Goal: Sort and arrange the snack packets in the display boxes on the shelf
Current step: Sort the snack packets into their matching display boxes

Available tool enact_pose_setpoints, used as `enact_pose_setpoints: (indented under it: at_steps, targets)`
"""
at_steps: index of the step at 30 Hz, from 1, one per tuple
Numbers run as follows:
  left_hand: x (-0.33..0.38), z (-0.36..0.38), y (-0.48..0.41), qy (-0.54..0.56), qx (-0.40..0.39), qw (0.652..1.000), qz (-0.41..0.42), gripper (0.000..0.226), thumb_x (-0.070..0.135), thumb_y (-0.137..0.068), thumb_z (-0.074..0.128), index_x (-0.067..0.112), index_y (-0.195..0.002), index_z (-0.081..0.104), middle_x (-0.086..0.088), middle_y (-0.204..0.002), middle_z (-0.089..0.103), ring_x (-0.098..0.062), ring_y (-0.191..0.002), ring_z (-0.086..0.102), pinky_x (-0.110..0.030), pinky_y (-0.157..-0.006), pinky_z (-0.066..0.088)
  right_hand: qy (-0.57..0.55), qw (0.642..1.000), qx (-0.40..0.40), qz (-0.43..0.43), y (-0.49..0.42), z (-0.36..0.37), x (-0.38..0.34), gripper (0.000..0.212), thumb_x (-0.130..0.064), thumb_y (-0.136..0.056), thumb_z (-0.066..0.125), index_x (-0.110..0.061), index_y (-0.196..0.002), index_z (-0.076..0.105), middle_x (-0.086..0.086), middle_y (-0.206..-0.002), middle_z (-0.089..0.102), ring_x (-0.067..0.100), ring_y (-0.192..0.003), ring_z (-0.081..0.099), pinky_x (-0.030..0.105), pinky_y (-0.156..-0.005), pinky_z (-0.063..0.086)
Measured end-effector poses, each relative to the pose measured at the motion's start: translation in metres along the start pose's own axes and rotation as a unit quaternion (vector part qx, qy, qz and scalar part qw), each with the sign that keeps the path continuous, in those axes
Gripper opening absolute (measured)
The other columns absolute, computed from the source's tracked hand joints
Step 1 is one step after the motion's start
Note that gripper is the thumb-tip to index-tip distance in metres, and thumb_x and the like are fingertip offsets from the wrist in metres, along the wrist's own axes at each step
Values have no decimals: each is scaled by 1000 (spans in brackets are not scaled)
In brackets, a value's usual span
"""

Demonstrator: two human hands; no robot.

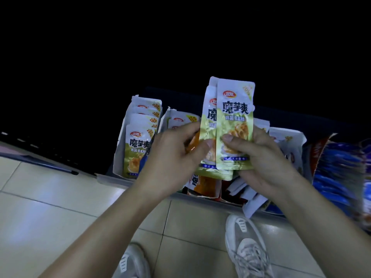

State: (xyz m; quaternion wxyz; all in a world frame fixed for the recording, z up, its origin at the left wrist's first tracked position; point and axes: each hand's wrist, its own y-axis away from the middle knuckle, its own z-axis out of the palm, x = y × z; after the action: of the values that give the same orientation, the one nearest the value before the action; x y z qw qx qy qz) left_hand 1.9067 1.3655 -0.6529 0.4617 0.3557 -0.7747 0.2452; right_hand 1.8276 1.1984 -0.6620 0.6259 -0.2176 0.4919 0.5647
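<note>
1. Left hand and right hand together pinch a fan of green snack packets above the shelf.
2. Far-left display box: green row upright, apparently sorted.
3. Near right: orange packet and loose packets remain unsorted.

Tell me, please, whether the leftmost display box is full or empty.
Well stocked: the leftmost display box holds green packets overlapping from front to back.
</note>
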Motion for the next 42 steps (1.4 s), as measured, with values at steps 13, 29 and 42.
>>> enact_pose_setpoints:
  at_steps: [13, 29, 42]
  targets:
    - [-2, 2, 7, 197, 217, 951, -102, 24, 14, -75, 84, 12, -76, 60, 2, -62, 70, -10, -59, 67, -20, -56, 51, 60, 986, 151, -37, -1, -16, -4, 49, -20, -74, 74, -7, -120, 65, 5, -114, 74, 22, -105, 70, 43, -94, 53]
    - [12, 10, 3, 153, 69, 977, -130, 22, 23, -97, 64, 23, -118, 72, 14, -88, 74, -1, -80, 66, -19, -65, 51, 25, 994, 104, 1, 5, -21, -11, 50, -19, -71, 75, -4, -118, 65, 15, -119, 70, 32, -110, 68, 56, -101, 49]
    - [-3, 17, 0, 167, 188, 961, -112, 26, 33, -70, 85, 13, -74, 70, -7, -67, 73, -19, -65, 72, -28, -61, 56, 95, 979, 176, -46, 4, -15, -5, 45, -16, -74, 76, -5, -116, 66, 4, -109, 75, 19, -101, 72, 40, -92, 55]
